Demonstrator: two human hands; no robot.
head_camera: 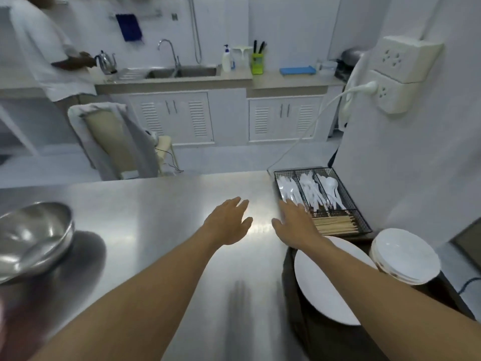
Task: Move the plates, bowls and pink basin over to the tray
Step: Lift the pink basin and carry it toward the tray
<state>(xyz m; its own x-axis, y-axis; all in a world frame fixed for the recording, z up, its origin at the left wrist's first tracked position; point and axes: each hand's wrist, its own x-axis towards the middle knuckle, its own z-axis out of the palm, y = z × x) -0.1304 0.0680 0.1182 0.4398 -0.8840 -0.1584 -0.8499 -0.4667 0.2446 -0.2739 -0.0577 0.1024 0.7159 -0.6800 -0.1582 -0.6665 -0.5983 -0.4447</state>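
Observation:
My left hand (230, 221) and my right hand (295, 221) hover side by side over the steel table (145, 217), both with fingers spread and holding nothing. A dark tray (312, 332) lies at the table's right end. On it rest a large white plate (325, 287), partly hidden by my right forearm, and a stack of white bowls (407, 256) further right. A steel bowl (32, 235) stands at the table's left edge. A blurred pinkish shape (5, 313) shows at the far lower left; I cannot tell what it is.
A black wire cutlery basket (321, 198) with white plastic spoons and wooden chopsticks sits just beyond my right hand. A white pillar with sockets (406, 71) rises at the right. A person in white (49, 53) stands at the far counter near the sink (182, 71). A draped chair (114, 142) stands behind the table.

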